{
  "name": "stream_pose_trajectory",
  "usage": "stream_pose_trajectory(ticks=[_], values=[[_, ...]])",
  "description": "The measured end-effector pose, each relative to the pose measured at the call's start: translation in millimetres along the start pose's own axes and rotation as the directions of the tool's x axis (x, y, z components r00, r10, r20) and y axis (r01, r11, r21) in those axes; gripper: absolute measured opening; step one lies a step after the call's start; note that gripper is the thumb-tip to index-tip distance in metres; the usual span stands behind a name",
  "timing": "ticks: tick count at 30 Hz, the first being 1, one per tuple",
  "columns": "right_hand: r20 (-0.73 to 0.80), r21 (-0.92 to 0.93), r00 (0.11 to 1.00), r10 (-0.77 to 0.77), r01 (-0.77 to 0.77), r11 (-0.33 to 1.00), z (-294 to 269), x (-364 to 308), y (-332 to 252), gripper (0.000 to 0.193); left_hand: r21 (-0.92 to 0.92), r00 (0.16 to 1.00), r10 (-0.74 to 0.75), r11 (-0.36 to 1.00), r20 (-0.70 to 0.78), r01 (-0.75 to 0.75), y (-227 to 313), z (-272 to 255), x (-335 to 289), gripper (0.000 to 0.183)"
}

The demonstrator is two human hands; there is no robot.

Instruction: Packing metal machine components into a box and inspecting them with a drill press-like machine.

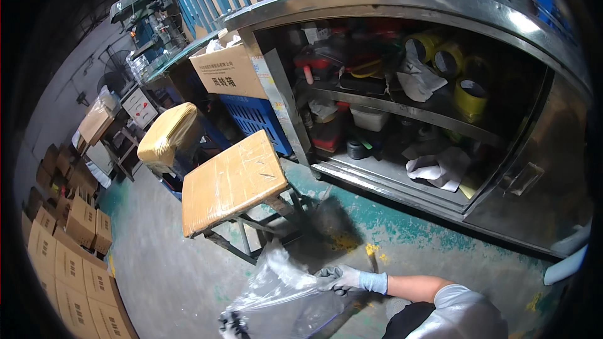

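Below, at the lower middle of the head view, a clear plastic bag (276, 289) hangs crumpled above the concrete floor (163, 263), held between two gloved hands. Right hand (342, 278): pale grey glove with a light blue cuff, fingers closed on the bag's upper right edge; bare forearm and white sleeve (461, 311) run off to the lower right. Left hand (231, 325): dark patterned glove, only partly in view at the bottom edge, pinching the bag's lower left corner (how tightly it is clenched cannot be told). Just above the bag: a metal-framed stool (232, 182) with a square seat wrapped in tan tape. Beyond it to the left, a second stool (168, 135) with a rounded, yellowish wrapped cushion. Behind the stools: a blue plastic crate (254, 116) and an open cardboard box (229, 69) resting above it. Right of these: a stainless steel cabinet (440, 0), door (534, 188) swung open, two shelves showing. Upper shelf: yellow tape rolls (471, 97) and a white rag (418, 81). Lower shelf: crumpled white cloth (443, 169) and small containers. Far left: stacked cardboard cartons (69, 257) along the wall. Floor near the cabinet: worn teal paint with yellow flecks.
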State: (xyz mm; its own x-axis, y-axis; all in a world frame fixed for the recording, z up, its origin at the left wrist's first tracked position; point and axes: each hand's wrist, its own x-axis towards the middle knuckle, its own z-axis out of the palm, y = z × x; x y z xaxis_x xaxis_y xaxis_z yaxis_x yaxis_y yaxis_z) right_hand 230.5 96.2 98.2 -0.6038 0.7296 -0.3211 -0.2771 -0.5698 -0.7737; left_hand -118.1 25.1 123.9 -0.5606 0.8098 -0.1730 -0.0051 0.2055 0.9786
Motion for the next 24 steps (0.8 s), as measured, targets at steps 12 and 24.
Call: stream_pose_trajectory(ticks=[12, 24], values=[[0.379, 0.116, 0.889, 0.256, -0.320, 0.940, 11, 14, 76, 0.054, 0.561, 0.881, 0.469, 0.746, -0.061, -0.358, 8, -125, 93, 0.029], [0.029, -0.256, 0.977, 0.212, -0.198, 0.946, 33, 25, 87, 0.039, -0.456, 0.995, 0.059, 0.890, 0.079, -0.016, -94, -25, 12, 0.038]])
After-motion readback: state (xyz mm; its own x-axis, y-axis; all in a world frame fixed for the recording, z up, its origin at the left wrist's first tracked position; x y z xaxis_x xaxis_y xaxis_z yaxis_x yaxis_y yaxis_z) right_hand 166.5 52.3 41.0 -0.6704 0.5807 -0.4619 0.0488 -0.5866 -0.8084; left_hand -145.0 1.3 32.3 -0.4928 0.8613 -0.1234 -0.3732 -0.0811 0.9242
